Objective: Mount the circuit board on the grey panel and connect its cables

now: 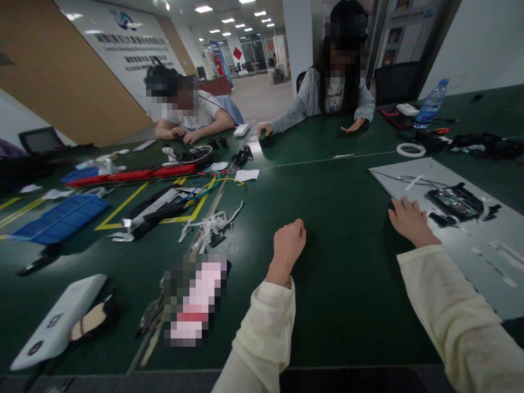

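Observation:
My left hand (287, 245) rests on the green table as a loose fist. Its back faces me, and no object shows sticking out of the curled fingers. To the right, my right hand (411, 222) lies palm down with its fingers apart, at the left edge of a large grey-white panel (446, 262). On that panel sits a black frame with a circuit board (460, 202), just beyond my right fingertips. Thin dark cables and strips of white tape are also on the panel.
A partly blurred phone (200, 300) lies left of my left arm, near scraps of white tape (210, 229). Further left are a white power bank-like device (61, 322) and a blue tray (61, 218). A tape roll (410, 150) and water bottle (432, 103) stand beyond the panel. Two people sit opposite.

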Tool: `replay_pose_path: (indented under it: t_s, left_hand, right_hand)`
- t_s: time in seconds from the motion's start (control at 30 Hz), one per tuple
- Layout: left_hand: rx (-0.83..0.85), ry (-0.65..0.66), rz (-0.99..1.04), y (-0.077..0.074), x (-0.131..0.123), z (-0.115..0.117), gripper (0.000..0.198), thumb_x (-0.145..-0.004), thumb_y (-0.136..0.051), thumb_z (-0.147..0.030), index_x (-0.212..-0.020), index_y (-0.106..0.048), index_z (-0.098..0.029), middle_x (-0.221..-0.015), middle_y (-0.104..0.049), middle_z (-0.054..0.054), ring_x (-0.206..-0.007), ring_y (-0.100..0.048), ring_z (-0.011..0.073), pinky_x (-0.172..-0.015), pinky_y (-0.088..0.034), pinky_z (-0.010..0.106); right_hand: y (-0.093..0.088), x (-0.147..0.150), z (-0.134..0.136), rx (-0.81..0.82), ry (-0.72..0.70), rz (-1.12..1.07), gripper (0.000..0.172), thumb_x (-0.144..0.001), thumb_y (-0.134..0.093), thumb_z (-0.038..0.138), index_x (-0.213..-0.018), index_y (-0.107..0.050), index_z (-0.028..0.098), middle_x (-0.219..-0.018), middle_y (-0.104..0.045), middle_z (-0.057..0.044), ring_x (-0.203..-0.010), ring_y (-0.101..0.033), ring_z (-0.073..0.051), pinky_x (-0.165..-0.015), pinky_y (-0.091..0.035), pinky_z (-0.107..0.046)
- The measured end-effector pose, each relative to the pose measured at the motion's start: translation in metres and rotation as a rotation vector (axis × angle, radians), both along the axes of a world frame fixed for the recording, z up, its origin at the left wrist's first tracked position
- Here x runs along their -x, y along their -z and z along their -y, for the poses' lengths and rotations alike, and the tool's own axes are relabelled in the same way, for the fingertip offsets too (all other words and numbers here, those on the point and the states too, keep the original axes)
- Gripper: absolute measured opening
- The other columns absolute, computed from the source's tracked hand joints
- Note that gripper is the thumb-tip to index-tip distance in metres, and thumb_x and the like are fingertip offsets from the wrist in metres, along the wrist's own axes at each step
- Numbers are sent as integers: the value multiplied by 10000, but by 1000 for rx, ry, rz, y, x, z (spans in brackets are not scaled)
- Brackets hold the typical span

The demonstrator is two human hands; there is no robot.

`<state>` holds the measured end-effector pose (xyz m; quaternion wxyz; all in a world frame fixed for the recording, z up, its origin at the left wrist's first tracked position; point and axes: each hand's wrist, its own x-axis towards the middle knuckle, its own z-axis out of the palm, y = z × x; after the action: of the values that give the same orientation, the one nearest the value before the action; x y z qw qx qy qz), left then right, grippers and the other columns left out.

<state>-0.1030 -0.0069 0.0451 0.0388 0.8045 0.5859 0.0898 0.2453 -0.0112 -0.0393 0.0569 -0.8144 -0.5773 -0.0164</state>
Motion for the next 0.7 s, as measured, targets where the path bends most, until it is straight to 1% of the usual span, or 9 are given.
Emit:
replay_pose_path:
  t_s: [0.07,0.2,0.3,0.4,0.57,0.63,0.7]
  left_hand:
    - [8,2,12,0,0,0,236,-949,-352,-222,-955,-588,-205,-810,-669,27,-694,-635,150,-614,-429,241]
    - [27,5,27,-2,-1,2,222,-947,-369,-223,-961,-589,-202,-825,-670,32,-702,-636,147,-618,-435,237]
    - [23,0,17,-2,-1,2,229,-949,-363,-225,-972,-590,-201,-836,-673,37,-717,-639,152,-630,-440,244]
    - [24,7,15,-1,-1,2,238,-950,-354,-219,-972,-590,-201,-843,-675,38,-715,-640,150,-627,-440,242]
    - [7,22,-12,1,1,1,216,-938,-368,-217,-929,-584,-197,-824,-671,34,-726,-643,165,-627,-440,253]
    - [9,19,-28,1,1,1,222,-937,-360,-215,-924,-580,-198,-814,-669,31,-720,-642,170,-627,-439,260]
    - [16,12,-39,1,0,1,227,-940,-354,-220,-930,-580,-198,-820,-671,32,-724,-643,172,-635,-439,264]
  right_hand:
    - [2,-7,-3,-15,23,-4,517,-939,-242,374,-1372,-419,156,-1419,-337,-211,-1267,-343,-390,-933,-352,-594]
    - [8,-20,-9,-39,55,-30,514,-942,-235,358,-1378,-419,157,-1471,-249,-212,-1297,-308,-397,-955,-327,-595]
    - [11,-30,-15,-44,69,-46,513,-934,-258,367,-1365,-437,152,-1471,-242,-215,-1286,-316,-405,-957,-317,-599]
    - [12,-39,-18,-43,63,-61,515,-924,-279,371,-1353,-450,143,-1433,-296,-228,-1266,-331,-414,-939,-325,-604]
    - [12,-44,-17,-74,33,-82,504,-902,-326,376,-1312,-490,133,-1278,-469,-217,-1210,-392,-387,-920,-352,-571]
    - [8,-45,-14,-133,12,-131,490,-886,-375,376,-1296,-506,141,-1270,-492,-205,-1200,-413,-359,-938,-355,-529]
    - [2,-51,-11,-250,-10,-230,458,-864,-430,347,-1270,-530,158,-1276,-512,-182,-1193,-441,-309,-959,-361,-451]
